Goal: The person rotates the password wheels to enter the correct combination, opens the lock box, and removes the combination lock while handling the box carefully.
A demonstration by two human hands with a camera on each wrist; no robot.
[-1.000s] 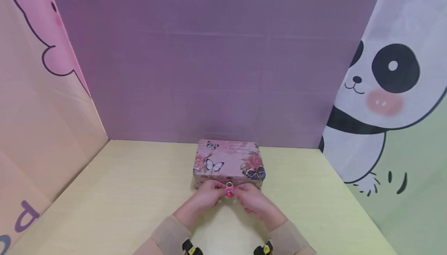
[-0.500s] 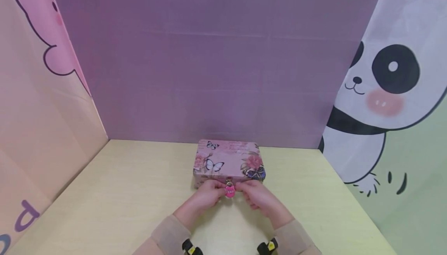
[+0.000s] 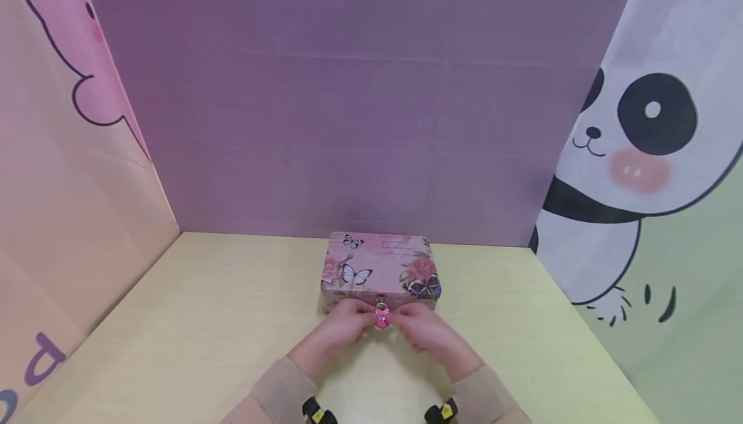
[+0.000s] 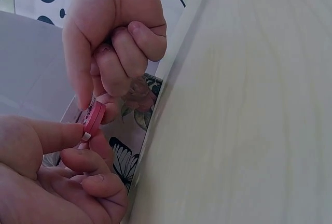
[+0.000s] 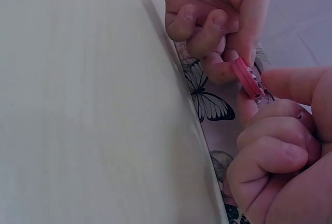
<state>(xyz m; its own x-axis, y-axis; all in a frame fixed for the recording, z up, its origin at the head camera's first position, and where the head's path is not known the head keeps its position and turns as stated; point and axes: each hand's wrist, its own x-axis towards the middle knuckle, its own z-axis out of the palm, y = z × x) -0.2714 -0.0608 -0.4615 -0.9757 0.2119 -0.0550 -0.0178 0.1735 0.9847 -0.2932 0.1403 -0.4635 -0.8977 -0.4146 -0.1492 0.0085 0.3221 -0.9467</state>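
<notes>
A pink padlock hangs by its shackle from the clasp at the front of a pink tin box printed with butterflies and roses. From its left side my left hand pinches the padlock between thumb and index finger. My right hand pinches it from the other side, the thumb on the face with small dark-and-white markings. In the right wrist view, those markings line one face of the padlock. The remaining fingers of both hands are curled in, close to the box front. The box lid is down.
The box stands on a pale wooden table, near its back edge. A purple backdrop rises behind, with cartoon-printed panels on both sides, a panda at the right. Black straps with yellow marks circle both wrists.
Half a second ago my right hand was slightly off to the right of the padlock; now its fingertips are back on it. The padlock's face has turned slightly. My left hand and the box have stayed put.
</notes>
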